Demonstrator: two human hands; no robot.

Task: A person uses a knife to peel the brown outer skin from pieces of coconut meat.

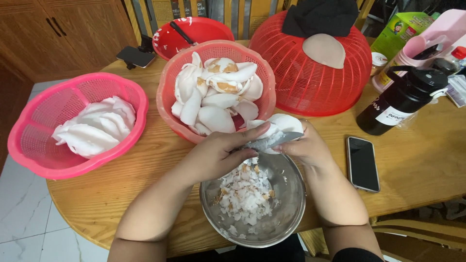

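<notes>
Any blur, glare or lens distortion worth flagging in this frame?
Head view: even indoor light, soft shadows; mild glare on the steel bowl rim and phone; slight motion blur at the knife between left hand and right hand; wide-angle bending at the edges.

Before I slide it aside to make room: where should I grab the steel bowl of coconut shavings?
Take the steel bowl by its bare near rim, coming from the table edge. Both hands, left hand and right hand, work over its far rim, and the shavings pile inside.
</notes>
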